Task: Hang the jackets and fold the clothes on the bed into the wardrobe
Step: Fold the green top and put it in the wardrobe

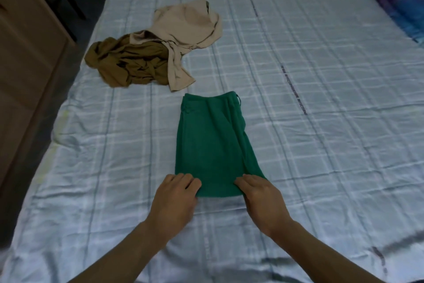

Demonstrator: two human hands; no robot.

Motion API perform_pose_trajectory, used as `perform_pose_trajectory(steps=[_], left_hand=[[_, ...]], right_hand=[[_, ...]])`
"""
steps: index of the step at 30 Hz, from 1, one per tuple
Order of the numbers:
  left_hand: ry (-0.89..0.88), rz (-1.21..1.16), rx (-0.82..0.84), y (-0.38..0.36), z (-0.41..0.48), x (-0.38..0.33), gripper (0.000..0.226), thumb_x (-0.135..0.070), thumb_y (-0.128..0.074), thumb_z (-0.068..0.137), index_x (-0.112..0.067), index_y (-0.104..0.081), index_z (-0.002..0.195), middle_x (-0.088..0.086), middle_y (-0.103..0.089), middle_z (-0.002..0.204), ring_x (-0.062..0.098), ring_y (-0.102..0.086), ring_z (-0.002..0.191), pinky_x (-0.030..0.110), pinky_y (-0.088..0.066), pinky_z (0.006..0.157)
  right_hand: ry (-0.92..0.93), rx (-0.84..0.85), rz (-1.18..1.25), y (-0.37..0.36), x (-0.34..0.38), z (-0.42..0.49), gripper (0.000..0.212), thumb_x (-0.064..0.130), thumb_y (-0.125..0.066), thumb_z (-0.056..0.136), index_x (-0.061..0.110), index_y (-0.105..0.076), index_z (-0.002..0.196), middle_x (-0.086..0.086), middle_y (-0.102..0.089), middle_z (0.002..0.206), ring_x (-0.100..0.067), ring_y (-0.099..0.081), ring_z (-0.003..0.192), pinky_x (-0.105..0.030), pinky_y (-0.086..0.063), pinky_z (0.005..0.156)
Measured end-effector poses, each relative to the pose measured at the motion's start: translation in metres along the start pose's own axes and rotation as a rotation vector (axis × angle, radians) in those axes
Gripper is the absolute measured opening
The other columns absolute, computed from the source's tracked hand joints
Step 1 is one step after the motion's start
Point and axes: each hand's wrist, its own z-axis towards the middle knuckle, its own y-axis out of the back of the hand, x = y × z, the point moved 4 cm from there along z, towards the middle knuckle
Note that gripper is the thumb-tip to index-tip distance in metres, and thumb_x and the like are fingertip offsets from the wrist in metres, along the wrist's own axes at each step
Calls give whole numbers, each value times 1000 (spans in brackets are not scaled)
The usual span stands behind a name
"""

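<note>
A green pair of shorts (210, 140) lies flat on the bed (321, 122), folded lengthwise, waistband at the far end. My left hand (174, 198) grips the near left corner of its hem with curled fingers. My right hand (261, 198) pinches the near right corner of the same hem. Farther back on the left lie a crumpled olive-brown garment (128, 62) and a beige garment (183, 32) that partly overlaps it.
The bed has a pale blue checked sheet. A wooden cabinet (25, 58) stands along the left edge of the view. A dark blue and purple pillow (401, 5) lies at the far right.
</note>
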Motion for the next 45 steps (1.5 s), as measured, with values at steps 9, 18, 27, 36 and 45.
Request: perform_pose_trajectory(steps=[9,18,27,36,45], left_hand=[[83,-39,-177,30,96,51,18,-5,-60,84,-7,-66,101,8,-65,91,24,-58,76,36,-47,65],[212,-6,-76,8,207,134,16,-8,-64,86,-11,-64,101,8,-63,93,28,-58,83,41,-46,69],[171,102,-12,-25,221,125,42,-19,-48,95,-4,-57,133,14,-54,141,32,-48,132,50,-38,109],[135,78,320,-82,210,144,64,-51,-27,102,-21,-21,158,2,-15,165,23,-9,153,51,-13,122],[149,176,355,-75,215,140,68,-53,-28,100,-18,-19,158,6,-14,165,27,-8,153,55,-9,121]], right_hand=[[-51,-162,41,41,-14,113,29,-5,-69,79,11,-69,103,-4,-66,88,-25,-59,71,-37,-48,62],[-70,-108,-24,31,-58,255,12,11,-63,90,12,-69,101,-4,-66,85,-27,-60,78,-39,-46,73],[-8,-89,-30,0,-43,262,42,24,-54,95,4,-55,132,-15,-51,140,-31,-44,132,-41,-33,113],[49,202,-167,-61,-70,253,70,58,-24,100,17,-20,156,-5,-13,164,-21,-2,152,-49,-8,122],[45,208,-173,-55,-69,253,70,57,-28,99,18,-19,157,-5,-13,164,-22,-2,152,-50,-7,122]])
